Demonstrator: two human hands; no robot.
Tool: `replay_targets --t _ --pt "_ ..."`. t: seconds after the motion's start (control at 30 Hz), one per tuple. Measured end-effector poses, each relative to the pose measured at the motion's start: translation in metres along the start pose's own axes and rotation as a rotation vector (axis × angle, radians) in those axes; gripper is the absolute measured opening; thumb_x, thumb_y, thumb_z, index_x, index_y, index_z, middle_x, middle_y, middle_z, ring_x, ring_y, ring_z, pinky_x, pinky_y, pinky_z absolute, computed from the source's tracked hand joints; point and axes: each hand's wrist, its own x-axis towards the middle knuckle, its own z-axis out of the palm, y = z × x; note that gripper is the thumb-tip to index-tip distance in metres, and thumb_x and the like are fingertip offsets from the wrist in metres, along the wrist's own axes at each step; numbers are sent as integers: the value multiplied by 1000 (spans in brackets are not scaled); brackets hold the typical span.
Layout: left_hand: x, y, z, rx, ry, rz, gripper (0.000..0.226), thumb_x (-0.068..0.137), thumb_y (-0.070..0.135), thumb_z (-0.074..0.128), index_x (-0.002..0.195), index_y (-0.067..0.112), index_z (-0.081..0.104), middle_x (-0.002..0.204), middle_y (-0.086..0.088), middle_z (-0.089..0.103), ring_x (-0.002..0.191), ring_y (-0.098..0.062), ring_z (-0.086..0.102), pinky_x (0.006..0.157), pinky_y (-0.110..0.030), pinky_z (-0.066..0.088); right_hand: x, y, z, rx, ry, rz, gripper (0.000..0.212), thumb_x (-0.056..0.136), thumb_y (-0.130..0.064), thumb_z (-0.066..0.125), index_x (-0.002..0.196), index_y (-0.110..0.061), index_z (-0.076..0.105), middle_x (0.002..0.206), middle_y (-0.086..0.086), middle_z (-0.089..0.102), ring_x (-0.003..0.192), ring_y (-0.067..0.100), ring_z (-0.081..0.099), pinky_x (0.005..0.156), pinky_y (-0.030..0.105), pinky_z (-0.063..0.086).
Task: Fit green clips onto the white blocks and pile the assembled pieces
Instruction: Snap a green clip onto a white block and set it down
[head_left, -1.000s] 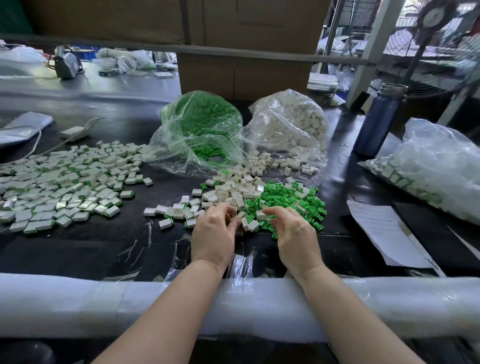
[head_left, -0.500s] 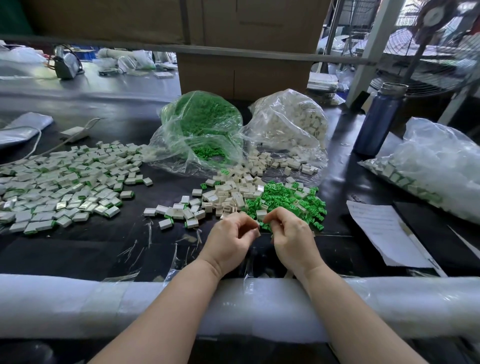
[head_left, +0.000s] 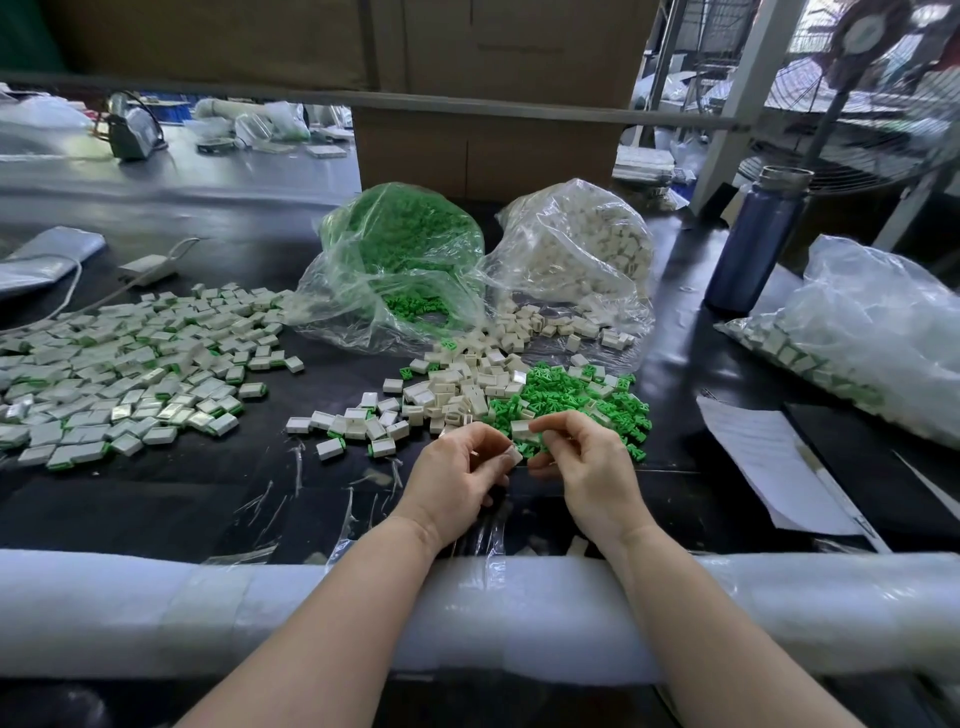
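While both forearms rest over the padded rail, the hands meet just above the black table. Left hand: fingers curled, pinching a white block at the fingertips. Right hand: fingers curled, thumb and forefinger pinched together close to that block; whatever it has between them is too small to make out. A second white block sits just beyond the fingertips, can't tell if either hand touches it

Loose green clips lie in a heap just past the right hand. Loose white blocks lie just past the left hand, touching the clip heap on its left side. A few assembled pieces sit left of the left hand, near; the main pile is well apart, far left

Farther out from the hands: clip bag and block bag, side by side, both open toward the heaps. Right of the right hand: paper, beyond it a blue bottle and another bag of pieces
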Motion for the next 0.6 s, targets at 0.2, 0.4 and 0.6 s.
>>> replay_targets --t 0.2,0.4,0.6 --pt "0 -1 0 -8 -27 -4 14 86 13 63 80 24 58 76 2 63 68 -8 62 51 -16 47 0 -3 -4 58 37 -26 21 82 0 66 76 -21 65 73 -5 66 62 -2 57 63 17 51" --pt "0 -2 -1 -8 -49 -2 13 87 14 62 81 25 58 78 -2 64 71 -11 64 53 -17 48 -1 -5 -5 243 9 43 17 79 5 67 74 -11 65 67 2 66 59 9 60 60 20 53" --pt "0 -3 -1 -8 -69 4 13 86 14 63 81 26 60 70 6 61 63 -6 58 55 -18 47 0 -3 -3 119 -20 39 18 77 2 71 71 -14 65 64 -4 64 62 8 59 62 20 50"
